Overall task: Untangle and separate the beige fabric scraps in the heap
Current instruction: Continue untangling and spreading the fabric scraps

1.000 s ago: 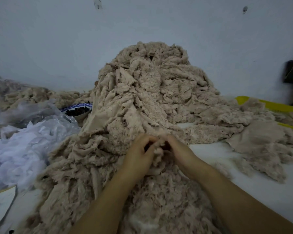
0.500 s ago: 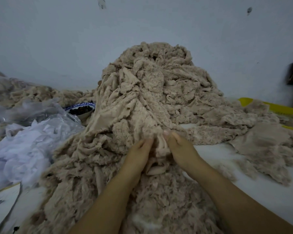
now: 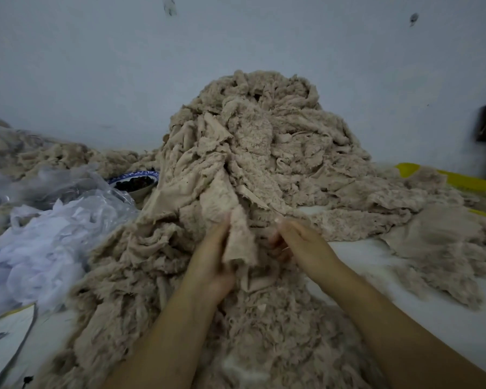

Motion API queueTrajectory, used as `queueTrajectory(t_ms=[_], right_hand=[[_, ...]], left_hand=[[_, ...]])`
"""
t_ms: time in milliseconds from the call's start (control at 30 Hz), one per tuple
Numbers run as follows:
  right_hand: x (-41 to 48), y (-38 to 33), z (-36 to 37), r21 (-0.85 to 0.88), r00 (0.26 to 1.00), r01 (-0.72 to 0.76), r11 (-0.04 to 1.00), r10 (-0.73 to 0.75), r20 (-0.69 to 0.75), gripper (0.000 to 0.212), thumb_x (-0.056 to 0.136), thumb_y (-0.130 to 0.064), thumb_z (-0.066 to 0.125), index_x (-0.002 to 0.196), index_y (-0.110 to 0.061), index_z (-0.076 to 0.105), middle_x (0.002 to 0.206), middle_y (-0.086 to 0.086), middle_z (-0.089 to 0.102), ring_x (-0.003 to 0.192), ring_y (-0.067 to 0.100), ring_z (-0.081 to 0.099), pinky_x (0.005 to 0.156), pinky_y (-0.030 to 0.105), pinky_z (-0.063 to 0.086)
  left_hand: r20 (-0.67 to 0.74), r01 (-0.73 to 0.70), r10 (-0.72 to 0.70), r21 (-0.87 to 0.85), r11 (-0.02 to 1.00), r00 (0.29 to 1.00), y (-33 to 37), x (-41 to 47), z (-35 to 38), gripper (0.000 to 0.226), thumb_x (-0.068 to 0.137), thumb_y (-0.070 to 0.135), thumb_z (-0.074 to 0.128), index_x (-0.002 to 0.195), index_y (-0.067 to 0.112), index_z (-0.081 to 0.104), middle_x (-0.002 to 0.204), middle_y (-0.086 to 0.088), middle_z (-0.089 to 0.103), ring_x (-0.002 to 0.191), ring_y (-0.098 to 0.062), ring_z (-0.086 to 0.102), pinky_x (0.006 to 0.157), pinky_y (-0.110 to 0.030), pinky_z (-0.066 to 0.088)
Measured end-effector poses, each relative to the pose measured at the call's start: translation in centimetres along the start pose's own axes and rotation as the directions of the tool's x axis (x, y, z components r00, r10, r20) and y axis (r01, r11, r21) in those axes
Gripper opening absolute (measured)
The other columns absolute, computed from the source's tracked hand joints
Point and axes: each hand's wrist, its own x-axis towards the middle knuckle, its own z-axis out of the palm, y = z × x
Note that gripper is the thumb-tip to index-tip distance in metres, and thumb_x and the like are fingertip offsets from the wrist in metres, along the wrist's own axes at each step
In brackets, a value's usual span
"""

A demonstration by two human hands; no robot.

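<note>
We are mid-separation at the near foot of the heap (image 3: 264,153) of beige fabric scraps. Our left hand (image 3: 212,259) grips one fleecy scrap (image 3: 240,240), raised against the heap's front face. Our right hand (image 3: 303,242) sits just right of that scrap with fingers curled — whether they clamp any cloth we cannot tell. Next, we judge, the scrap needs a steady pull away from the heap — the right hand pinning whatever clings.
</note>
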Motion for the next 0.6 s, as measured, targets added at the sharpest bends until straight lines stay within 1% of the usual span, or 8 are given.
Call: queueTrajectory(t_ms=[67,200,300,367,433,533,567,600], right_hand=[[-0.2,0.0,1.0,0.034,0.991,-0.03,0.999,0.026,0.13,0.059,0.072,-0.083,0.047,0.091,-0.031,0.068,0.094,-0.014,0.073,0.091,0.005,0.068,0.08,0.023,0.052],[-0.3,-0.3,2.1,-0.126,0.979,0.045,0.991,-0.018,0.204,0.024,0.095,-0.054,0.054,0.083,-0.036,0.064,0.079,-0.016,0.068,0.068,-0.007,0.058,0.061,0.012,0.043],[-0.2,-0.3,1.6,-0.16,0.978,0.115,0.98,-0.084,0.192,0.037,0.101,-0.038,0.053,0.065,-0.031,0.048,0.055,-0.02,0.047,0.051,-0.004,0.043,0.05,0.012,0.033],[-0.5,-0.3,1.4,-0.194,0.96,0.165,0.967,-0.112,0.258,0.037,0.101,-0.031,0.053,0.068,-0.021,0.038,0.055,-0.014,0.034,0.05,0.002,0.033,0.048,0.015,0.028],[-0.9,-0.4,1.4,-0.201,0.942,0.182,0.962,-0.112,0.316,0.035,0.101,-0.027,0.052,0.071,-0.019,0.037,0.059,-0.012,0.03,0.053,0.006,0.029,0.048,0.018,0.024],[-0.5,-0.6,0.3,-0.235,0.987,0.113,0.965,-0.082,0.137,0.035,0.099,-0.024,0.051,0.066,-0.019,0.042,0.055,-0.012,0.038,0.051,0.005,0.033,0.048,0.021,0.025],[-0.2,-0.8,-0.5,-0.239,0.998,0.05,0.97,-0.056,-0.018,0.034,0.099,-0.024,0.051,0.066,-0.017,0.046,0.056,-0.009,0.044,0.052,0.006,0.037,0.049,0.024,0.027],[0.1,-0.6,-1.5,-0.201,0.979,-0.026,0.979,-0.015,-0.201,0.035,0.099,-0.023,0.05,0.066,-0.014,0.047,0.056,-0.007,0.045,0.053,0.009,0.038,0.05,0.028,0.027]], left_hand=[[0.032,-0.015,0.01,0.132,0.991,0.999,-0.9,0.0,0.8,0.045,0.085,0.037,0.063,0.114,0.002,0.068,0.102,-0.016,0.074,0.09,-0.025,0.073,0.074,-0.033,0.061],[-0.02,-0.075,0.083,0.249,0.966,0.996,-1.6,0.3,1.0,0.039,0.1,0.033,0.053,0.121,0.005,0.068,0.109,-0.012,0.074,0.095,-0.02,0.073,0.073,-0.029,0.061],[-0.033,-0.1,0.104,0.105,0.989,0.994,-1.3,0.4,1.0,0.037,0.102,0.034,0.049,0.123,0.009,0.067,0.117,-0.013,0.073,0.106,-0.025,0.071,0.085,-0.037,0.06],[-0.066,-0.107,0.104,-0.052,0.993,0.992,-0.7,0.5,0.7,0.041,0.103,0.036,0.047,0.126,0.006,0.064,0.122,-0.018,0.069,0.115,-0.033,0.065,0.098,-0.047,0.052],[-0.11,-0.119,0.1,-0.177,0.977,0.989,0.3,0.6,0.2,0.041,0.104,0.037,0.045,0.12,0.005,0.065,0.12,-0.02,0.069,0.11,-0.033,0.063,0.095,-0.05,0.049],[-0.215,-0.2,0.133,-0.326,0.924,0.967,2.0,0.9,-1.1,0.038,0.105,0.034,0.045,0.123,0.006,0.064,0.122,-0.014,0.068,0.091,-0.021,0.061,0.101,-0.043,0.05],[-0.251,-0.244,0.156,-0.373,0.895,0.955,2.8,1.0,-1.6,0.035,0.106,0.032,0.045,0.122,0.007,0.064,0.115,-0.01,0.069,0.077,-0.016,0.059,0.092,-0.032,0.056],[-0.267,-0.279,0.176,-0.421,0.863,0.947,3.3,1.2,-2.2,0.032,0.106,0.031,0.044,0.117,0.008,0.063,0.1,-0.006,0.068,0.063,-0.012,0.057,0.071,-0.022,0.058]])
